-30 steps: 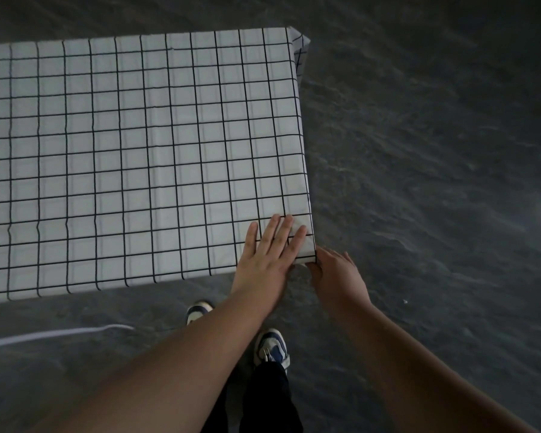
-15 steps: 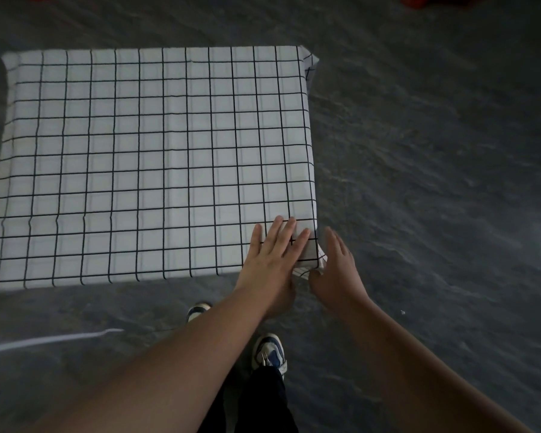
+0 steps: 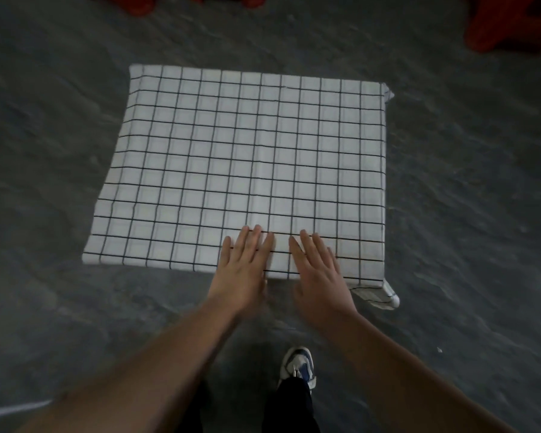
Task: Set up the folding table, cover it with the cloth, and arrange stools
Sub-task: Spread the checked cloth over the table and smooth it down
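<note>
A white cloth with a black grid [image 3: 241, 164] covers the whole top of the folding table, which is hidden beneath it. A corner of the cloth [image 3: 380, 295] hangs down at the near right. My left hand [image 3: 242, 270] lies flat with straight fingers on the cloth at the table's near edge. My right hand [image 3: 320, 276] lies flat beside it, a little to the right, fingers straight and holding nothing. Red stools show at the top edge: one at the far right [image 3: 509, 21] and others at the top middle [image 3: 200, 1].
Dark grey stone-patterned floor [image 3: 469, 189] surrounds the table on all sides. My shoe [image 3: 299, 367] and dark trouser legs stand just in front of the near edge. A pale line [image 3: 13, 409] crosses the floor at the lower left.
My right hand has left the near right corner of the cloth and now lies flat on top beside my left. The view has shifted, so the table sits farther away and the red stools appear.
</note>
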